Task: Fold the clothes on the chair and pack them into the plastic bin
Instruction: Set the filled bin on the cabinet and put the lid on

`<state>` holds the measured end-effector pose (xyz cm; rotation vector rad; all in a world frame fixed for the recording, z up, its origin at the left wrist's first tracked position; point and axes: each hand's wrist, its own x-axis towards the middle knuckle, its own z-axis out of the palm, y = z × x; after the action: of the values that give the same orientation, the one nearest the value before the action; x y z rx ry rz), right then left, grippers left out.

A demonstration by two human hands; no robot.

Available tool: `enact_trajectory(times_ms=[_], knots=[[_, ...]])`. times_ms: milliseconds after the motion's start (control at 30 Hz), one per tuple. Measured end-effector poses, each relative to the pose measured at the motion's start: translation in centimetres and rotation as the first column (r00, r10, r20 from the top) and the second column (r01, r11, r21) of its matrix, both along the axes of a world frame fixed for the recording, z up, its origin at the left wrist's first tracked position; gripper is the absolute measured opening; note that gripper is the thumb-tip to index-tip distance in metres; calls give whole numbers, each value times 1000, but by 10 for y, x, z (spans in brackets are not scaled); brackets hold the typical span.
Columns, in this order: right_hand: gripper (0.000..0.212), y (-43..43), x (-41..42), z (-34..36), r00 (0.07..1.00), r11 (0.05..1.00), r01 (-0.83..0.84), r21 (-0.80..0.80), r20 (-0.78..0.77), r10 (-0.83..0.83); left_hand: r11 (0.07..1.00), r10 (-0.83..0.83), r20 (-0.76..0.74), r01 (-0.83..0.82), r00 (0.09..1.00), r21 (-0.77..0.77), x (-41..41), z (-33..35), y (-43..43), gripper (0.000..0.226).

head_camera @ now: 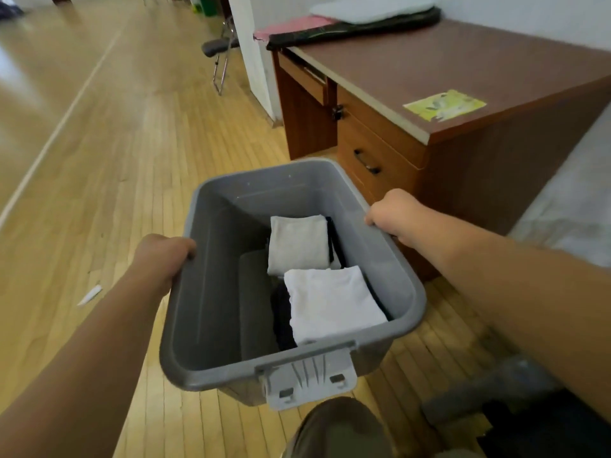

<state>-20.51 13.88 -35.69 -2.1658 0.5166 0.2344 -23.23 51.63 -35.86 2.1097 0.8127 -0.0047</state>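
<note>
Grey plastic bin (pixel 211 292) holds folded white clothes (pixel 330 302) over dark ones

The grey plastic bin (pixel 198 292) is open-topped. Two folded white garments (pixel 334 302) lie over dark ones (pixel 283 315) along its 3 o'clock side.

Grey plastic bin (pixel 211 292) w/ paler grey latch (pixel 310 378); inside, white folded top (pixel 330 302), off-white folded cloth (pixel 297 241), black garment (pixel 284 319). Floor (pixel 132 160): honey-yellow wood strips. Desk (pixel 463 71) red-brown, w/ yellow-green sticker (pixel 444 105) & pink cloth (pixel 291 28).
</note>
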Motion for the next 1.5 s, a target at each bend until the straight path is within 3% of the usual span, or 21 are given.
enact_trajectory(times_ms=[167, 467, 667, 833, 1267, 1500], knots=[[17, 0, 22, 77, 994, 996, -83, -22, -70, 81, 1000, -11, -77, 9, 997, -28, 10, 79, 1, 23], [24, 5, 82, 302, 980, 984, -140, -108, -156, 123, 991, -79, -73, 70, 994, -118, 76, 308, 21, 22], [18, -26, 125, 407, 993, 987, -29, -157, -114, 11, 965, -192, 1, 189, 981, -183, 148, 410, -6, 18], [26, -84, 165, 428, 989, 973, 99, -210, -85, -119, 928, -300, 8, 294, 954, -229, 213, 427, -64, 20], [7, -319, 326, 373, 954, 918, 264, -297, -60, -294, 831, -445, -84, 376, 891, -411, 383, 380, -300, 22], [27, -393, 415, 379, 979, 905, 200, -376, 32, -203, 738, -545, -112, 412, 831, -534, 440, 378, -380, 35]])
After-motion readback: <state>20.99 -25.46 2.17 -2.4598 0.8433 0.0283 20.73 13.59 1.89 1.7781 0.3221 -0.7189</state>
